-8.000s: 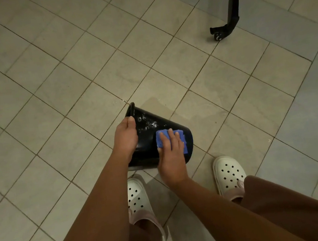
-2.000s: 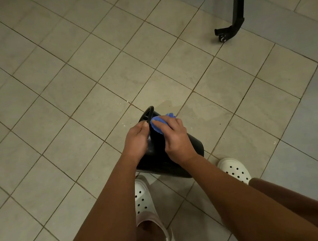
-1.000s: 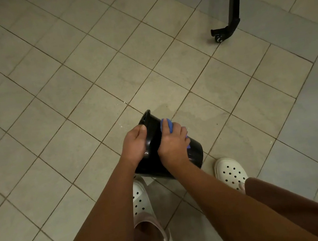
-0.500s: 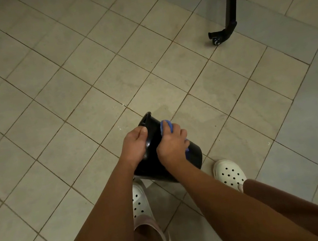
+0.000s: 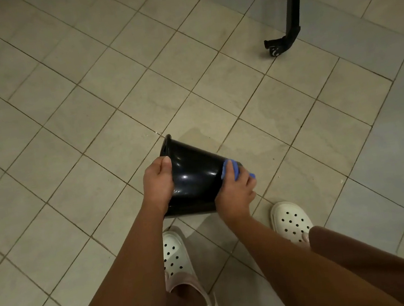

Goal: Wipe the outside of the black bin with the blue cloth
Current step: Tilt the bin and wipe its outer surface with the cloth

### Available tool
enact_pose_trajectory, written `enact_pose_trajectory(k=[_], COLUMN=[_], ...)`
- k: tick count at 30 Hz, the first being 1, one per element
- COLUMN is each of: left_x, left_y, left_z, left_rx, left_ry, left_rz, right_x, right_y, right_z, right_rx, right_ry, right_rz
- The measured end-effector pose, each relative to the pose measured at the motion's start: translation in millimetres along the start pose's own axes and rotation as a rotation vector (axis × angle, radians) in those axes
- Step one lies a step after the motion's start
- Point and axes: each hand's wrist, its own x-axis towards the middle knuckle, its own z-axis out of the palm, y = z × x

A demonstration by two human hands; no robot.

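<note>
you are looking straight down at a tiled floor (image 5: 88, 116), and the black bin (image 5: 194, 177) is tipped on its side between your hands, held above the tiles in front of your feet, its open mouth turned up and to the left and its narrower base toward the right. your left hand (image 5: 158, 181) grips the bin at the rim end, thumb laid along the glossy wall and fingers wrapped out of sight round the far side. your right hand (image 5: 234, 189) is closed over the blue cloth (image 5: 232, 170) and presses it against the bin's outer wall close to the base; only a crumpled edge of the cloth shows above your knuckles and a small corner past your fingers on the right. small highlights shine on the bin's wall between the two hands. below, your white perforated clogs (image 5: 292, 220) stand on the floor, one under each forearm. far off at the top right, a black metal leg ending in a caster (image 5: 275, 49) stands on the tiles, well apart from the bin.
</note>
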Motion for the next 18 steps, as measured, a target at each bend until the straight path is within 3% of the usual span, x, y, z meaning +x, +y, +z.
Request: enact_pose_trajectory(k=[3, 7, 9, 13, 18], left_x=[-0.8, 0.3, -0.3, 0.2, 3.1], left_y=[2.6, -0.2, -4.9, -8.5, -5.5], left_z=[1.1, -1.9, -2.4, -1.7, 0.2], left_rx=[0.034, 0.075, 0.075, 0.069, 0.023], left_ry=[-0.018, -0.014, 0.018, 0.062, 0.054], left_rz=[0.004, 0.020, 0.026, 0.011, -0.044], right_x=[-25.5, -22.5, -5.9, 19.1, -23.5], right_y=[-12.7, -33.7, -31.4, -1.6, 0.2], right_z=[9.0, 8.5, 2.4, 0.1, 27.1], right_rx=[-0.027, -0.035, -0.053, -0.010, 0.029], right_ry=[0.022, 0.048, 0.021, -0.050, 0.085], right_rz=[-0.012, -0.350, -0.435, -0.239, -0.075])
